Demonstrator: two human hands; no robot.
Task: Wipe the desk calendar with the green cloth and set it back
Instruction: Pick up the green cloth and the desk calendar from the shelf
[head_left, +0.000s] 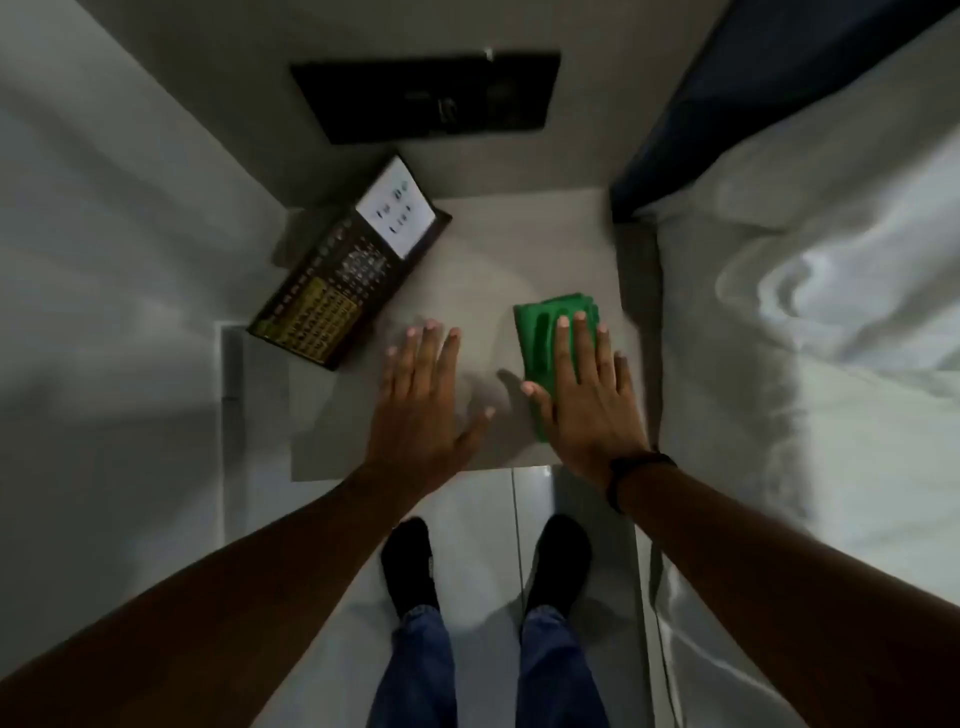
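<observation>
The desk calendar (347, 270), dark with yellow and white panels, stands at the back left of a small grey table top (483, 260). A folded green cloth (540, 332) lies on the right side of the top. My right hand (587, 395) lies flat on the cloth, fingers spread, pressing it down. My left hand (426, 395) hovers flat over the middle of the top, fingers apart, holding nothing, just right of the calendar's near corner.
A black wall panel (426, 96) sits behind the table. A bed with white sheets (810, 312) borders the right side, white curtain or wall (104, 260) the left. My feet (410, 566) stand on pale floor tiles in front.
</observation>
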